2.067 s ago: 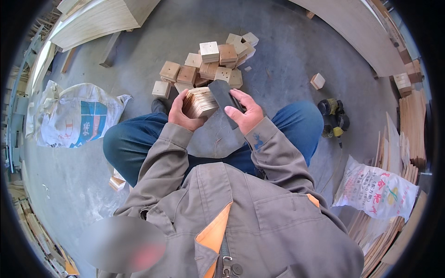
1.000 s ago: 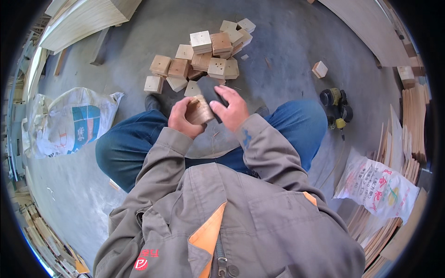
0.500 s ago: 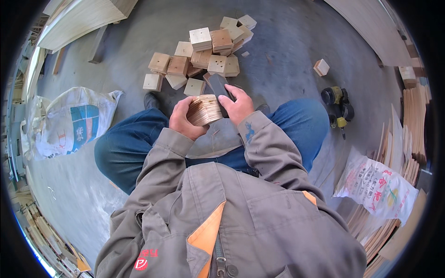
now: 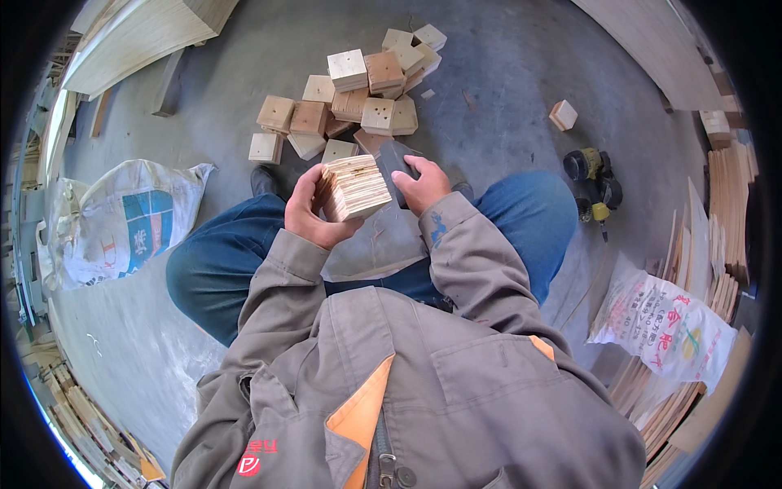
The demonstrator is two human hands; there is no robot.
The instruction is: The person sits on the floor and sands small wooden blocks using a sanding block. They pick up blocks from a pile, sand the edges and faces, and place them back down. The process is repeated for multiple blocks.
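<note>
My left hand (image 4: 310, 215) is closed around a plywood block (image 4: 357, 189), its layered edges facing up and towards the right. A dark grey flat block (image 4: 393, 160), which looks like a sanding block, is gripped in my right hand (image 4: 426, 186), thumb across its face. The two pieces are close together, side by side between my knees; whether they touch I cannot tell. Just beyond them lies a loose heap of square wooden blocks (image 4: 348, 106), some pale, some reddish, several with small holes in their faces.
One wooden block (image 4: 563, 115) lies apart on the right, near a yellow-and-black power tool (image 4: 599, 183). White printed sacks lie at left (image 4: 122, 220) and right (image 4: 664, 326). Stacked boards (image 4: 729, 212) line the right side, and large panels (image 4: 147, 41) rest on supports at upper left.
My left hand has moved slightly left and turned the plywood block, so a corner between two layered sides now shows. My right hand and the dark block have shifted slightly right, away from it.
</note>
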